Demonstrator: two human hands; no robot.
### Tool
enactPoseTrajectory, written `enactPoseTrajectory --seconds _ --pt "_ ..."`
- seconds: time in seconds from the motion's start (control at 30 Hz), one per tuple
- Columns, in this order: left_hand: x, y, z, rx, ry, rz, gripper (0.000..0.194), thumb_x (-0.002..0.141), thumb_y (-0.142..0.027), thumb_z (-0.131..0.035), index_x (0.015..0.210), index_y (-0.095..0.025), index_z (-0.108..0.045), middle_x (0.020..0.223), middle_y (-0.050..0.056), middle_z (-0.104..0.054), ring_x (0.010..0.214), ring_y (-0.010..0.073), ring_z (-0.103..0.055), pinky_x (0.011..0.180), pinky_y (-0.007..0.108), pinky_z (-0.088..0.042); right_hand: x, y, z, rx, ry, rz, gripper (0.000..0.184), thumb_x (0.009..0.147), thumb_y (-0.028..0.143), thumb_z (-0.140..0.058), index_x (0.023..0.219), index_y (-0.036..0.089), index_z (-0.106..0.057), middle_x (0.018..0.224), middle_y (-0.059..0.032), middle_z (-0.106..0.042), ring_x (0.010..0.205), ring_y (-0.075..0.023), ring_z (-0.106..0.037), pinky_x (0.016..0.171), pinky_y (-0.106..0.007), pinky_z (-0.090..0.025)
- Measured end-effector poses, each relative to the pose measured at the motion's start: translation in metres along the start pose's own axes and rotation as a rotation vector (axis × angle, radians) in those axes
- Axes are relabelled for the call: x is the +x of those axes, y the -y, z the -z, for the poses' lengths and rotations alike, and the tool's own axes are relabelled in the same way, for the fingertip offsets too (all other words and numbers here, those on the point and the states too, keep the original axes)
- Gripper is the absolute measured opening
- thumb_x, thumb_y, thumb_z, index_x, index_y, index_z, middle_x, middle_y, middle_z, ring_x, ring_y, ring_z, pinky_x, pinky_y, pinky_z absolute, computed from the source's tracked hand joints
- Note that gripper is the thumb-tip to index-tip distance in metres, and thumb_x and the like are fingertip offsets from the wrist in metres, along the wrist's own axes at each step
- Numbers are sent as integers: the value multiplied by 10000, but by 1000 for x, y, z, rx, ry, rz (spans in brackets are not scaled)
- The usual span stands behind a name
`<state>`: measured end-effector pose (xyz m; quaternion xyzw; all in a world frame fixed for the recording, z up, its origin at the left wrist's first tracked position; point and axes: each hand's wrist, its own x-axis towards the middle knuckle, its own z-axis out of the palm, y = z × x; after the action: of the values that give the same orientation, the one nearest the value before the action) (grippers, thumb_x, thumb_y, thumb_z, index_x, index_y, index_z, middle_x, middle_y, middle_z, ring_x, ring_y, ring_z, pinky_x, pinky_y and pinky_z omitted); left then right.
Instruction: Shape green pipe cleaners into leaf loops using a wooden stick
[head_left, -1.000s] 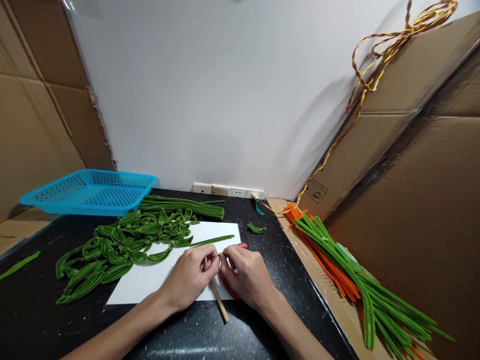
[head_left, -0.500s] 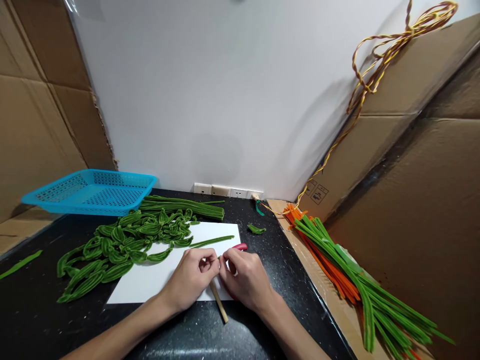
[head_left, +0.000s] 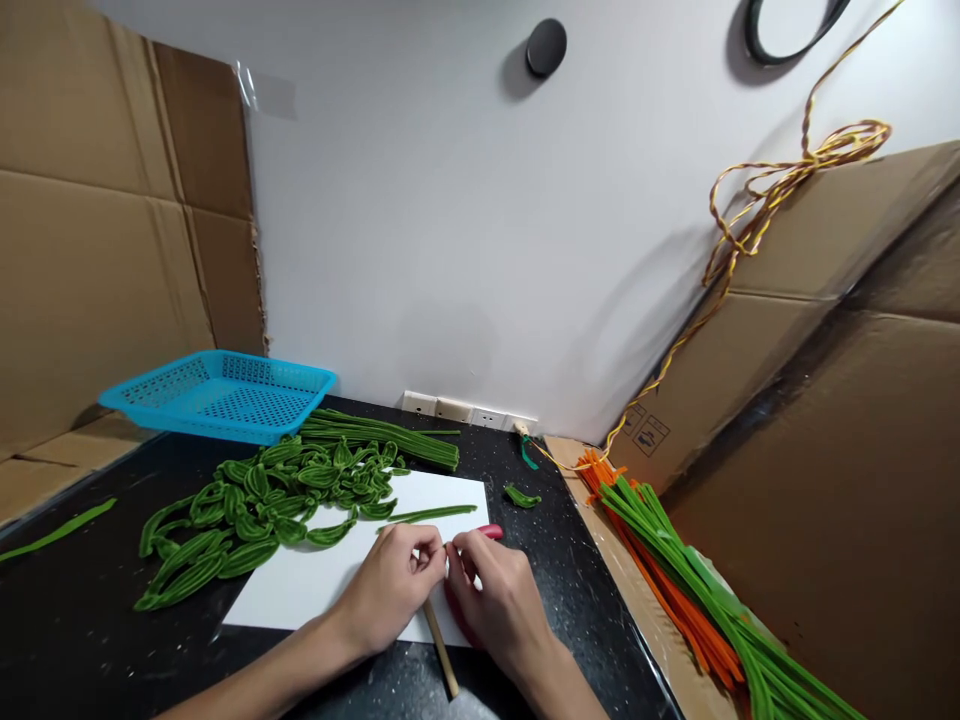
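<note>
A: Mostly the camera: view has tipped up since the earlier frame, scene sits lower, black disc [head_left: 546, 47] now showing on the wall. Hands keep about the same spot over the white paper [head_left: 300, 592].

B: Fingers?

A: Left hand [head_left: 396, 582] and right hand [head_left: 499, 588] both pinched closed, fingertips almost meeting. Tiny dark piece [head_left: 448, 546] between them, mostly hidden; probably chenille stem, can't confirm.

B: Stock?

A: Green chenille leaves [head_left: 319, 473] heaped left, partly on the paper. Single straight stem [head_left: 431, 514] on the paper just beyond the hands. Stem bundle [head_left: 390, 440] behind the heap, on the far side. Lone leaf [head_left: 523, 497] right of the paper, on the black surface [head_left: 570, 575].

B: Close to the hands?

A: Wooden stick [head_left: 441, 652] runs out from under the left hand past the paper's near edge; can't tell if held. Red handle [head_left: 491, 532] shows beyond the right hand, partly covered.

B: Step?

A: Looks like twisting or shaping a leaf end.

B: Next move calls for?

A: My guess: steady left pinch, small turn with the right fingers. Piece could slip.
</note>
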<state>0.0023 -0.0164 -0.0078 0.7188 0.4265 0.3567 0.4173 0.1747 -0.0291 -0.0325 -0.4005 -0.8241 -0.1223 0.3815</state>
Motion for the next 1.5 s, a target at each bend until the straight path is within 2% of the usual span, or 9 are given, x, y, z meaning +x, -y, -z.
enactPoseTrajectory --seconds 0.07,0.2,0.4,0.57,0.73,0.93,1.03,1.33,1.5 --pt "1 4 -2 -112 15 74 344 877 -408 -519 612 -198 -455 584 -27 -425 561 129 -397 528 256 -282 0 0 1 -28 0 33 317 1073 160 -384 801 202 -542 636 1 -625 507 -120 -572 540 -235 -351" --pt "3 14 -6 -419 165 297 336 851 -484 -537 649 -225 -462 496 -78 -371 324 88 -268 364 252 -162 3 1 5 -54 4 58 334 1075 158 -389 796 196 -567 610 4 -634 486 -116 -578 529 -238 -343" --pt "2 14 -5 -400 96 151 342 846 -465 -661 694 -193 -518 509 -75 -429 355 68 -314 393 217 -219 6 -1 11 -1 -10 25 240 1073 211 -451 956 154 -652 583 20 -636 466 -107 -586 532 -227 -356" --pt "4 18 -5 -473 139 161 356 906 -533 -604 825 -189 -559 576 -66 -495 336 67 -371 341 195 -217 6 0 11 65 -2 7 220 1063 204 -468 983 144 -664 613 6 -659 465 -103 -573 531 -220 -366" --pt "10 22 -6 -524 177 121 459 884 -613 -646 819 -167 -559 574 -63 -509 332 43 -415 322 151 -220 5 1 14 99 20 -30 206 1049 190 -479 991 145 -671 612 11 -644 461 -102 -553 518 -224 -362" --pt "13 26 -6 -645 186 104 578 825 -693 -701 985 -151 -580 739 -25 -607 345 54 -521 295 146 -272 8 2 16 124 27 -56 132 999 208 -566 1048 155 -677 558 55 -583 426 -96 -499 489 -218 -356" --pt "13 29 -8 -669 195 83 596 825 -705 -699 1009 -154 -564 733 -32 -604 339 52 -517 291 142 -280 8 1 15 151 18 -37 143 1011 202 -559 1069 148 -678 562 51 -592 421 -88 -498 473 -209 -353" --pt "11 18 0 -665 251 160 390 860 -510 -692 969 -163 -552 642 -30 -628 314 49 -471 293 134 -251 2 -4 12 148 -2 19 184 1025 171 -524 1021 156 -708 566 29 -616 424 -93 -519 458 -218 -348" --pt "11 16 1 -668 204 176 370 879 -476 -663 1035 -156 -560 675 -21 -636 339 54 -490 294 128 -260 5 -5 13 104 -59 -5 168 1017 151 -537 1006 145 -704 531 48 -563 407 -87 -487 457 -222 -338"
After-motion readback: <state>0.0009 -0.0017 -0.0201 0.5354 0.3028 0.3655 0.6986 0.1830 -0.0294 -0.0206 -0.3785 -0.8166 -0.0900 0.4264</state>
